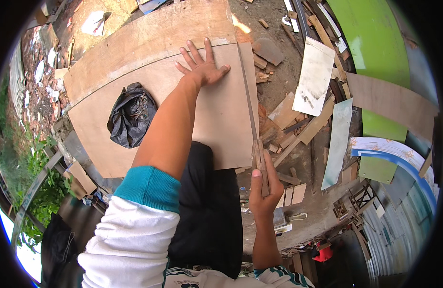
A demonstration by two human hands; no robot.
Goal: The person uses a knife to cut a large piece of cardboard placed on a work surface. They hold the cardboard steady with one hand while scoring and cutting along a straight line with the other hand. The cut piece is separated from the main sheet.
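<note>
My left hand (205, 68) lies flat, fingers spread, near the far right corner of a brown plywood sheet (219, 115). In my right hand (266, 198) is the wooden handle of what looks like a handsaw (260, 165). Its long, narrow blade shows almost edge-on and runs away from me along the sheet's right side. A narrow plywood strip (249, 72) lies just right of the blade. Left of my left forearm, a crumpled black plastic bag (120, 122) stands open on the sheet, with many thin nails (141, 109) inside.
Another plywood board (149, 36) lies along the sheet's far edge. Wood offcuts (284, 111) and a dirty white panel (315, 72) litter the ground at right. Beyond them is a large green panel (375, 43). Plants (46, 187) and rubble are at left. My dark-trousered leg (202, 206) meets the sheet's near edge.
</note>
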